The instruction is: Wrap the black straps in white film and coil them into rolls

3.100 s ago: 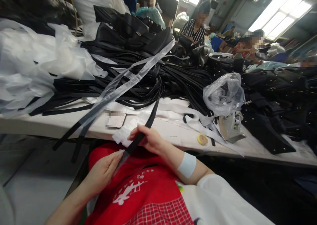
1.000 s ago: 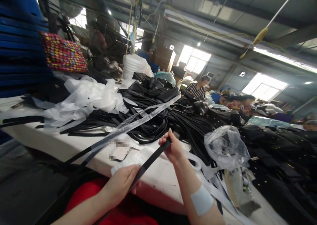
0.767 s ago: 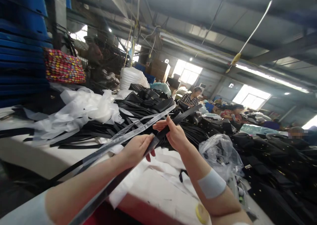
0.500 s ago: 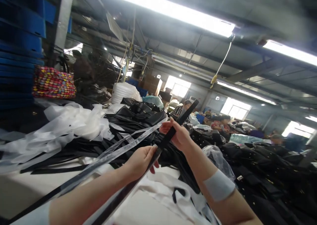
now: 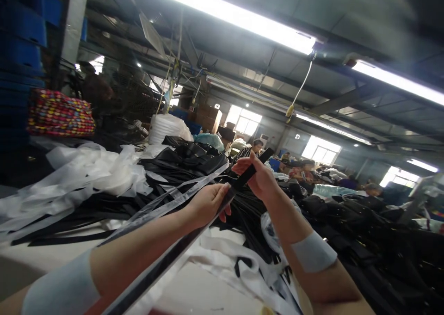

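My left hand (image 5: 209, 205) pinches a long black strap (image 5: 243, 178) that runs from the lower left up to the right. Clear film seems to lie along the strap's lower part. Higher up, my right hand (image 5: 258, 178) is around the strap near its upper end, with the thumb in front and the fingers partly behind it. Beyond my left hand lie strips of clear film (image 5: 173, 203) and a heap of black straps (image 5: 118, 206).
White film (image 5: 100, 167) is bunched at the left, near a colourful bag (image 5: 60, 113) and blue crates (image 5: 21, 51). Black goods (image 5: 347, 222) pile up at the right. White strips (image 5: 239, 278) lie on the pale table (image 5: 187, 292). Several people sit farther back.
Both hands have shifted slightly right with the strap, and my left hand has risen a little. The background has slid left as the camera turned.
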`<move>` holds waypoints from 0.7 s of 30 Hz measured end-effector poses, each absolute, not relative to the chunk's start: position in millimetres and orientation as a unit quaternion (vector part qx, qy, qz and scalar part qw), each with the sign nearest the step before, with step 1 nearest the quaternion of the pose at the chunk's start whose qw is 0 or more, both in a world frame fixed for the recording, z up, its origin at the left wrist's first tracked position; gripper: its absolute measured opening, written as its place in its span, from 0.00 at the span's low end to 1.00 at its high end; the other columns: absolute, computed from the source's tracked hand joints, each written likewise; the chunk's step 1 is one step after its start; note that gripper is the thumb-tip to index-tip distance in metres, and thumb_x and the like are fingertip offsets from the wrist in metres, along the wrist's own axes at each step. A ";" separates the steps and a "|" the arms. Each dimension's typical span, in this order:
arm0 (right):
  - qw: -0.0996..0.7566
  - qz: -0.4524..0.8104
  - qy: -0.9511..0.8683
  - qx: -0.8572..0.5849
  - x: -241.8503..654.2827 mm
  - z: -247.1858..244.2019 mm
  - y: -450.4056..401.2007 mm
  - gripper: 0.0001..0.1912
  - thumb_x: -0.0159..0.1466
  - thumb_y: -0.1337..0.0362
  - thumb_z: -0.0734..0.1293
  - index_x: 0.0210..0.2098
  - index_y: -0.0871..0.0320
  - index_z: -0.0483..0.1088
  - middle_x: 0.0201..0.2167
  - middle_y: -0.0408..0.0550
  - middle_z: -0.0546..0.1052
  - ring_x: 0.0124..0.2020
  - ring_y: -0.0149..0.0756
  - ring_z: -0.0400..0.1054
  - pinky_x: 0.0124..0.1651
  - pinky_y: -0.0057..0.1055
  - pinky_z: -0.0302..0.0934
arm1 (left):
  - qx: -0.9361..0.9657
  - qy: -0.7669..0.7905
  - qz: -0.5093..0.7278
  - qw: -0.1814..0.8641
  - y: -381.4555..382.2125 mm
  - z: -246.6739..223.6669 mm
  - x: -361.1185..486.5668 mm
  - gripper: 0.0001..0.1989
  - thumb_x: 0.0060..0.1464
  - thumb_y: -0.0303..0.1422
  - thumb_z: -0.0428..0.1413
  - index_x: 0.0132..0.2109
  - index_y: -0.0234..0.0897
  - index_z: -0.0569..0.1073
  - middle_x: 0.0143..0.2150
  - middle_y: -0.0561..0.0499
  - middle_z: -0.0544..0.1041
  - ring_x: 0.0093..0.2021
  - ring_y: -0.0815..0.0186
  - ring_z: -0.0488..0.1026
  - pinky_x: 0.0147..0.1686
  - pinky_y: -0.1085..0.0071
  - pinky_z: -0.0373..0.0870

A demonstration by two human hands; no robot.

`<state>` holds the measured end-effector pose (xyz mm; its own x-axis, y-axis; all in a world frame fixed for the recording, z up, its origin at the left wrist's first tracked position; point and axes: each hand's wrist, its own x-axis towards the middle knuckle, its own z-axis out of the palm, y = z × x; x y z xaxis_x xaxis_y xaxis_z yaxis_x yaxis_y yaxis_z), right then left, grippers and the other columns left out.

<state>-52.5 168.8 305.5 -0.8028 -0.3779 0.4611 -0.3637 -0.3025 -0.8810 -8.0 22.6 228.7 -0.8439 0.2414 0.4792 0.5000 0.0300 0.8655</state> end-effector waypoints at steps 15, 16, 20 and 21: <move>-0.026 -0.729 0.605 -0.319 -51.7 294.1 158.5 0.27 0.57 0.41 0.69 0.37 0.61 0.77 0.27 0.52 0.81 0.30 0.40 0.76 0.33 0.33 0.69 | -0.255 -0.739 -0.610 0.127 22.8 240.8 -14.5 0.29 0.64 0.52 0.41 0.26 0.34 0.68 0.19 0.50 0.75 0.13 0.72 0.68 0.14 0.79 0.59; -0.013 -0.724 0.610 -0.322 -51.1 290.4 156.1 0.29 0.58 0.39 0.67 0.37 0.61 0.77 0.28 0.52 0.81 0.28 0.40 0.76 0.29 0.32 0.69 | -0.253 -0.743 -0.606 0.130 23.2 241.0 -15.2 0.30 0.64 0.51 0.41 0.25 0.34 0.69 0.18 0.50 0.74 0.13 0.72 0.68 0.15 0.79 0.60; 0.038 -0.692 0.640 -0.333 -43.1 273.6 144.4 0.35 0.60 0.35 0.61 0.44 0.61 0.76 0.31 0.53 0.81 0.14 0.31 0.66 0.13 0.27 0.58 | -0.254 -0.743 -0.598 0.159 23.1 245.3 -14.5 0.31 0.65 0.49 0.40 0.23 0.33 0.69 0.16 0.50 0.72 0.13 0.72 0.68 0.15 0.79 0.62; 0.048 -0.684 0.648 -0.333 -41.5 270.5 142.2 0.36 0.61 0.35 0.60 0.46 0.61 0.76 0.29 0.52 0.81 0.12 0.29 0.64 0.12 0.26 0.55 | -0.254 -0.737 -0.604 0.167 22.5 245.8 -13.9 0.30 0.65 0.49 0.40 0.23 0.33 0.68 0.17 0.51 0.72 0.13 0.72 0.67 0.14 0.79 0.62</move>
<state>-41.5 142.2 270.5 -0.7741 -0.4972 0.3920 -0.3646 -0.1562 -0.9180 -13.9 22.5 245.8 -0.8149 0.1738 0.5529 0.5763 0.1420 0.8048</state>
